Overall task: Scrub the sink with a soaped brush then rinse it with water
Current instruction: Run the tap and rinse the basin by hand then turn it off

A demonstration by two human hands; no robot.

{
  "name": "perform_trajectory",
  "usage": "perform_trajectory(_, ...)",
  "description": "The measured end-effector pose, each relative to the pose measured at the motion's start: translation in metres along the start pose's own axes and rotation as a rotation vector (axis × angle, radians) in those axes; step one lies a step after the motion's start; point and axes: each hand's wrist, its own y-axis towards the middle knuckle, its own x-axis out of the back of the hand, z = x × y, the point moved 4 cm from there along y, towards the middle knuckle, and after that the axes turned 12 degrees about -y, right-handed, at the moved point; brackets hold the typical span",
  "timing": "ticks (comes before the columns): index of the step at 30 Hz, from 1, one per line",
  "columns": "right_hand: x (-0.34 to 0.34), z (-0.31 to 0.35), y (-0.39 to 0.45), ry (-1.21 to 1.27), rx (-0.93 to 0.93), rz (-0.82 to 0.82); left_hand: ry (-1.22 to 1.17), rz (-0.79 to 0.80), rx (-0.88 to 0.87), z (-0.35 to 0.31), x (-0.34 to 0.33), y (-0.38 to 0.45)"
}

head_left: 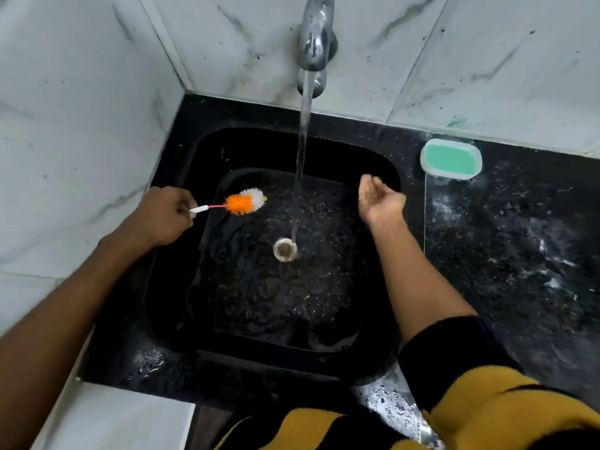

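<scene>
Head view, contents as seen from above.

Sink: black, square with rounded corners, set in a dark speckled counter. Its floor is wet and covered with rippling water. Drain: pale round fitting near the middle of the sink floor.

Tap: chrome, mounted on the marble-patterned wall behind the sink. Water stream: running straight down from the spout and landing just beside the drain, on its right edge.

Brush: thin pink stem with a white grip end, bristle head orange toward the handle and white at the tip. It sits over the left part of the sink, head pointing toward the stream but apart from it. Whether the bristles touch the sink floor cannot be told.

Your left hand: over the sink's left rim, fingers curled round the white end of the brush handle.

Your right hand: over the right side of the sink, near the stream without touching it, palm turned toward the water, fingers loosely bent and cupped, holding nothing.

Soap dish: white rounded tray with a green bar in it, on the counter just beyond the sink's back right corner.

Sleeve: black with yellow, on your right arm, at the lower right.
</scene>
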Motion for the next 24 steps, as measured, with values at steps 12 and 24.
perform_trajectory(12, -0.049, -0.136, -0.051, -0.672, -0.388, 0.194, -0.004, -0.017, 0.048, 0.005, 0.009, -0.007)
perform_trajectory(24, 0.008, -0.019, -0.037, -0.586, -0.27, 0.05, -0.04, -0.032, 0.063, 0.007, 0.006, -0.008)
